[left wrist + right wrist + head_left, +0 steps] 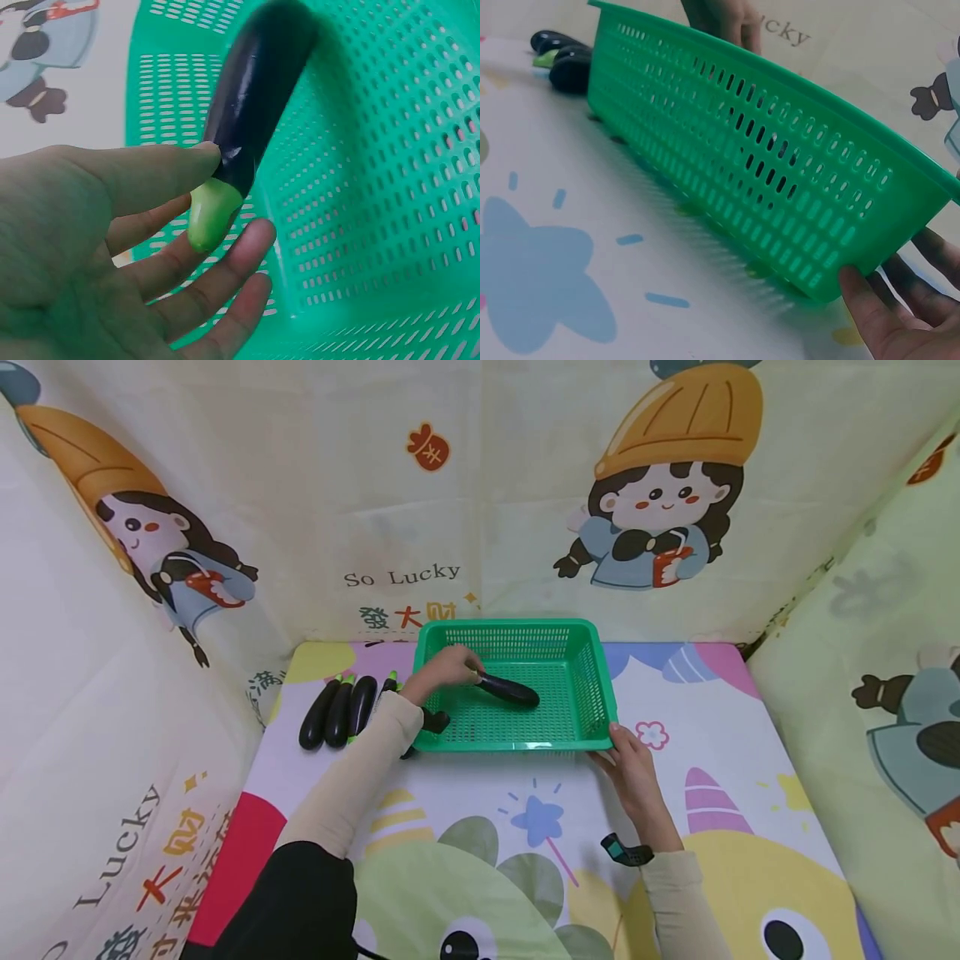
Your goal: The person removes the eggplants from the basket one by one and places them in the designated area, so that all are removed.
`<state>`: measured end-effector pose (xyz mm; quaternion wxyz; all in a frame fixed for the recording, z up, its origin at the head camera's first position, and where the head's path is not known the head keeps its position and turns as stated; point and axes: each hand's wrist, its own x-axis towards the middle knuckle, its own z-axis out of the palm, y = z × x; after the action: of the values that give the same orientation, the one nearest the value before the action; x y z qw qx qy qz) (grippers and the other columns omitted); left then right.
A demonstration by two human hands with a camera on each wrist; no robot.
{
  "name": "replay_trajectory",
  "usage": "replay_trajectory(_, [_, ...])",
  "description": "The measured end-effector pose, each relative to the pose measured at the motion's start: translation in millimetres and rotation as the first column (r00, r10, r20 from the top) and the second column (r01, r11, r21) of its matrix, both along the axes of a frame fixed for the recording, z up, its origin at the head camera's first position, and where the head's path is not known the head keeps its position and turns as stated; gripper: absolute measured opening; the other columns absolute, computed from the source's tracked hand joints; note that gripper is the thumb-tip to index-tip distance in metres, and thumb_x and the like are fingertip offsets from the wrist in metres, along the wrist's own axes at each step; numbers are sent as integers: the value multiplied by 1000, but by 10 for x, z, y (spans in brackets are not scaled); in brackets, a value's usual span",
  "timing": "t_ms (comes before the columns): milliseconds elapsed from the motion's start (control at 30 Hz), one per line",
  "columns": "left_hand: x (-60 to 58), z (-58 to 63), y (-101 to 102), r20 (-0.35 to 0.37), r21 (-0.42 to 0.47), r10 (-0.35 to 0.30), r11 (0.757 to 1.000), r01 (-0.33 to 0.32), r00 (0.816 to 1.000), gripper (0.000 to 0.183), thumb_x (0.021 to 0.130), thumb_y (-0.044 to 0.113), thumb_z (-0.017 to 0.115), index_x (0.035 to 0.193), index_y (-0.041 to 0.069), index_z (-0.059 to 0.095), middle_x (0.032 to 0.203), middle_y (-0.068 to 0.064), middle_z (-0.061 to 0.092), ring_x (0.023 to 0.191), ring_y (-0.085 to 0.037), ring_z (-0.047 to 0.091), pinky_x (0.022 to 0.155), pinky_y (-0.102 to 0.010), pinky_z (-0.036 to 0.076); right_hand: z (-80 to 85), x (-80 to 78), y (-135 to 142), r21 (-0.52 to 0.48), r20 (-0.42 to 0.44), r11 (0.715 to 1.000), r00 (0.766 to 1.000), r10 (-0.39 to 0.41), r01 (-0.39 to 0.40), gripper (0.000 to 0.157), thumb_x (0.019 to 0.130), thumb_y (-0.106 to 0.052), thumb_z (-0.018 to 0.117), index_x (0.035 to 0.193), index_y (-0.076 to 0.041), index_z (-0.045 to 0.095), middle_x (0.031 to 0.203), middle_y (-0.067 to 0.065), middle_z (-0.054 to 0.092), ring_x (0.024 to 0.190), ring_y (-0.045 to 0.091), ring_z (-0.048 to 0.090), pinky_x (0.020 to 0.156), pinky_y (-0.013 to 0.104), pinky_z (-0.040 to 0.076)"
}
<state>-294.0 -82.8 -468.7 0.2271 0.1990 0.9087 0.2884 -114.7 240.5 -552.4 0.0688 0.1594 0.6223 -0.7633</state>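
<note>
A dark purple eggplant (255,90) with a pale green stem end is pinched near that end by my left hand (447,670). It slants over the inside of a green plastic basket (517,745), its far end pointing right; contact with the bottom is unclear. My right hand (636,774) grips the basket's near right corner. In the right wrist view, the thumb (866,311) lies against the front wall and the other fingers reach around the side. More eggplants (337,714) lie left of the basket, some partly hidden by my left arm.
The basket stands at the back of a table with a colourful printed cover (525,860). Behind it rises a cloth backdrop (517,527) with cartoon figures, and similar cloth hangs on both sides. A dark band (627,852) is around my right wrist.
</note>
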Motion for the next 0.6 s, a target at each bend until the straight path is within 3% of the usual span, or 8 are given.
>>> replay_trajectory(100, [27,65,-49,22,59,32,998,-33,999,27,101,12,67,125,1,73,134,-19,70,120,-38,67,99,-49,56,10,4,5,-4,4,1000,1000,6,-6,69,107,-51,50,161,-9,38,163,12,40,142,21,50,112,37,47])
replay_trajectory(333, [56,110,-218,26,178,98,979,-101,995,27,103,15,65,127,5,73,139,-15,67,112,-33,68,90,-41,56,22,-1,5,-1,6,1000,1000,21,-21,69,107,-52,49,161,-10,38,163,10,39,144,24,46,110,35,48])
replay_trajectory(600, [217,216,-459,60,335,196,919,-205,979,28,103,22,65,129,12,72,134,-12,62,101,-25,65,92,-42,56,31,-3,23,-11,18,999,999,47,-47,70,108,-53,47,161,-9,37,164,9,39,143,20,46,113,34,47])
